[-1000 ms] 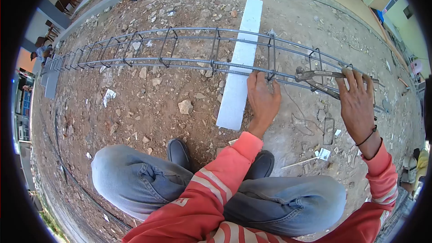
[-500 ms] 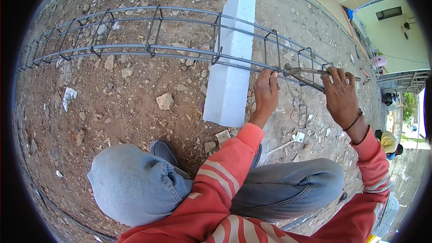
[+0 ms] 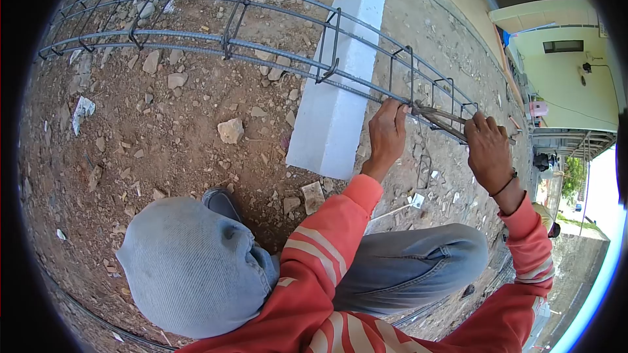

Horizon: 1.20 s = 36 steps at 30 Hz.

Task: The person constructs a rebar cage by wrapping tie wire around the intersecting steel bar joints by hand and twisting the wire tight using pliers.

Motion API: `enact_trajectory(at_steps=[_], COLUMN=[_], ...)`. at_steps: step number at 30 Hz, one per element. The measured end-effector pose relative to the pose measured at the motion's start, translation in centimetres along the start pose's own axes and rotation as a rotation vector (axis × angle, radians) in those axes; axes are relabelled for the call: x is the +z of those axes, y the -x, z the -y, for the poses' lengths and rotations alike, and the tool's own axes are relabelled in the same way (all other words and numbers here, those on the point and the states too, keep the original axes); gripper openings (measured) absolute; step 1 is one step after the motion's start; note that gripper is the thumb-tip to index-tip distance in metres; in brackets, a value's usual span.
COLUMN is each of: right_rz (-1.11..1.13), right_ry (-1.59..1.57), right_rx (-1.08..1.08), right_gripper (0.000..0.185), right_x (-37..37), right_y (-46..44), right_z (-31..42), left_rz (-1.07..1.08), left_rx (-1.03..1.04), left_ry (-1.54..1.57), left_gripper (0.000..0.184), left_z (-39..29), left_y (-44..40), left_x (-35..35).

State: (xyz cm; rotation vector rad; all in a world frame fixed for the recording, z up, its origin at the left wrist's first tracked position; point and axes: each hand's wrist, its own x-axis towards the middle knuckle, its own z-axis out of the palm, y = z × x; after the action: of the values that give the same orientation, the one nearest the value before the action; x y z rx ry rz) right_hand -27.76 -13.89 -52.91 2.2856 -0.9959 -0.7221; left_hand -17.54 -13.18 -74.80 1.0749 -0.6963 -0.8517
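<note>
A long cage of steel bars (image 3: 275,50) with square ties lies across a white block (image 3: 340,117). My left hand (image 3: 387,132) is closed at the cage's near bars, fingertips pinched beside a tie; what lies between them is too small to name. My right hand (image 3: 487,151) is wrapped round the handles of metal pincers (image 3: 439,115), right of my left hand. The pincers' jaws meet the cage close to my left fingertips.
Stones such as a pale one (image 3: 231,131) and paper scraps (image 3: 82,112) litter the dirt ground. A thin stick (image 3: 391,212) lies near my knee. At the right are a building wall (image 3: 562,78) and a partly hidden person (image 3: 545,217).
The view has turned toward the right, so the cage looks more slanted and more of the building shows. The pincers' handles look closer together than before, and my right hand is still on them.
</note>
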Motion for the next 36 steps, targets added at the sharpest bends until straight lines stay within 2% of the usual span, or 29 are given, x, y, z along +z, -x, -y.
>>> enact_trajectory(at_steps=[5, 11, 13, 14, 16, 18, 20, 21, 22, 24, 29, 32, 36], right_rz=[0.001, 0.156, 0.296, 0.299, 0.907, 0.917, 0.741, 0.407, 0.413, -0.056, -0.226, -0.323, -0.329], right_ry=[-0.029, -0.173, -0.622, -0.625, -1.192, -1.180, -0.848, -0.433, -0.428, -0.194, 0.136, 0.204, 0.219], right_rx=[0.017, -0.093, -0.176, -0.177, 0.129, 0.104, 0.046, -0.126, -0.127, -0.045, -0.144, -0.113, -0.112], right_gripper=[0.012, 0.029, 0.041, 0.041, 0.061, 0.059, 0.050, 0.049, 0.049, 0.051, 0.022, 0.021, 0.020], right_x=[-0.3, -2.4, -2.1, -2.2, -2.5, -2.4, -3.1, -2.3, -1.6, -1.0, 2.0, 0.7, 1.0], right_y=[0.1, -0.9, -1.4, -1.9, -3.6, -4.2, -4.3, -3.1, -2.4, -1.5, 0.3, -0.7, -1.6], right_z=[-0.5, -0.9, -1.8, -2.3, -3.7, -4.2, -4.1, -3.7, -2.9, -1.2, -2.4, -0.9, -1.8], left_rz=[0.003, 0.009, 0.010, 0.016, 0.023, 0.041, 0.050, 0.063, 0.060, 0.052, 0.011, -0.010, 0.013], left_rx=[-0.017, -0.023, -0.028, -0.028, -0.024, -0.010, 0.012, 0.031, 0.026, -0.052, 0.031, 0.038, -0.013], left_ry=[0.024, 0.009, 0.017, 0.022, 0.028, 0.020, -0.002, -0.024, -0.018, 0.009, 0.016, 0.021, 0.047], left_gripper=[0.019, 0.022, 0.022, 0.022, 0.022, 0.021, 0.020, 0.019, 0.019, 0.017, 0.015, 0.016, 0.014], left_z=[0.1, 0.2, 0.2, 0.2, 0.1, -0.1, -0.4, -0.4, -0.5, -0.5, -0.6, -0.4, -0.6], left_y=[-0.2, -0.3, -0.2, -0.2, -0.2, -0.2, -0.2, -0.2, -0.2, -0.1, -0.3, -0.2, -0.1], left_x=[-0.1, -0.2, -0.3, -0.3, -0.5, -0.7, -1.0, -1.1, -1.0, -0.6, -0.6, -0.4, -0.5])
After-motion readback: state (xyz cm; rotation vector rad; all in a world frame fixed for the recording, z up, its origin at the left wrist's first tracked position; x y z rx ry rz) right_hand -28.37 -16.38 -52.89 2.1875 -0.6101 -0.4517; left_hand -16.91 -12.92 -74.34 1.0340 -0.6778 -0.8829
